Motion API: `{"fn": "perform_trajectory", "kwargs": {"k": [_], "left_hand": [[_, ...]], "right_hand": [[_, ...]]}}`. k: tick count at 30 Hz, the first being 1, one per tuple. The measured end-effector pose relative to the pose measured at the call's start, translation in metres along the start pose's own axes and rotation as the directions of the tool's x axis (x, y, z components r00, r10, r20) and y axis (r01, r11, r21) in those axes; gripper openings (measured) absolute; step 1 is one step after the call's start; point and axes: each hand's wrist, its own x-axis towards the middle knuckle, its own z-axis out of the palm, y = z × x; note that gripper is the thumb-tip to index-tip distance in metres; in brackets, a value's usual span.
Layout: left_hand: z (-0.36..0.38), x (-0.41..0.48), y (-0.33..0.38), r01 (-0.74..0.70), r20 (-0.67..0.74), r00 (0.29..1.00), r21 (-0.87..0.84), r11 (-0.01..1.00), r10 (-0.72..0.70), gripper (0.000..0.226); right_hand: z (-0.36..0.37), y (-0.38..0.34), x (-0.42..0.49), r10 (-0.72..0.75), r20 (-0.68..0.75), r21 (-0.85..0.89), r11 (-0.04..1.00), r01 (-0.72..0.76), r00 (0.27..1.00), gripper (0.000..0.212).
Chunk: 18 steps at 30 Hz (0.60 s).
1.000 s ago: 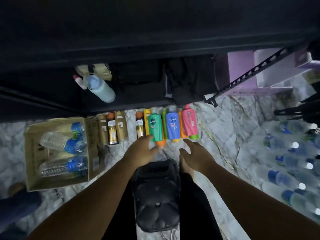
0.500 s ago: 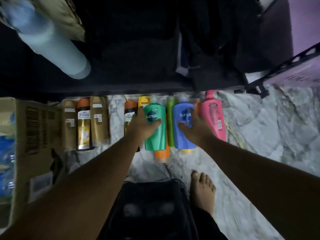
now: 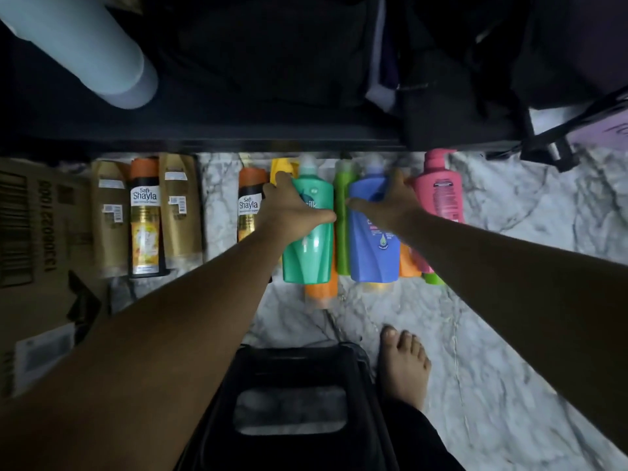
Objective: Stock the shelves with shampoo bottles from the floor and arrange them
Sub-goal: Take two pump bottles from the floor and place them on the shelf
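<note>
Shampoo bottles lie in a row on the marble floor (image 3: 509,300) below a dark shelf (image 3: 272,137). My left hand (image 3: 292,209) is wrapped over the upper part of a green bottle (image 3: 309,253). My right hand (image 3: 387,202) grips the upper part of a blue bottle (image 3: 373,253). Between them lies a lime-green bottle (image 3: 341,246). A pink pump bottle (image 3: 440,188) lies to the right, an orange-capped Shayla bottle (image 3: 249,202) and a yellow one (image 3: 280,166) to the left. Orange bottles (image 3: 321,290) poke out beneath. Three more bottles (image 3: 146,212) lie further left.
A cardboard box (image 3: 37,253) stands at the left edge. A pale blue bottle (image 3: 85,45) lies on the shelf at top left, dark bags (image 3: 441,79) at top right. A black stool (image 3: 292,402) and my bare foot (image 3: 404,365) are below my arms.
My hands reached down from above the floor to the bottles and closed on the green and the blue one. The camera dropped closer to the row.
</note>
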Motion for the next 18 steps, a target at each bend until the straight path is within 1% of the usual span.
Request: {"fn": "perform_trajectory", "kwargs": {"k": [2,5,6,8,11,13,16,18], "left_hand": [[0.0,-0.008,-0.002,-0.018,-0.032,0.999,-0.04,0.999,0.016,0.103],[-0.001,-0.029,-0.013,-0.111,-0.076,0.992,-0.158,0.981,0.1,0.1],[-0.003,-0.038,-0.019,-0.135,-0.063,0.99,-0.213,0.968,0.125,0.097],[-0.01,-0.058,-0.032,-0.15,-0.019,0.988,-0.27,0.951,0.151,0.098],[-0.024,-0.09,-0.055,-0.23,0.016,0.971,-0.19,0.954,0.237,0.107],[-0.032,-0.107,-0.073,-0.303,0.007,0.951,-0.151,0.941,0.308,0.101],[-0.041,-0.128,-0.101,-0.305,-0.013,0.952,-0.087,0.949,0.305,0.087],[-0.047,-0.14,-0.117,-0.288,-0.025,0.958,-0.12,0.95,0.287,0.085]], "right_hand": [[-0.002,0.0,-0.005,-0.002,-0.006,0.016,1.0,0.002,1.0,0.089],[-0.007,0.002,-0.03,-0.051,-0.037,0.073,0.996,0.053,0.998,0.095],[-0.009,0.005,-0.039,-0.066,-0.03,0.11,0.992,0.068,0.997,0.094],[-0.013,0.008,-0.064,-0.115,0.016,0.105,0.988,0.113,0.993,0.084],[-0.012,0.008,-0.105,-0.183,0.081,0.062,0.982,0.179,0.98,0.074],[-0.004,0.006,-0.134,-0.238,0.087,0.041,0.971,0.235,0.967,0.065],[0.018,0.005,-0.172,-0.32,0.085,0.11,0.944,0.31,0.944,0.066],[0.036,0.005,-0.195,-0.358,0.091,0.139,0.929,0.344,0.929,0.064]]}}
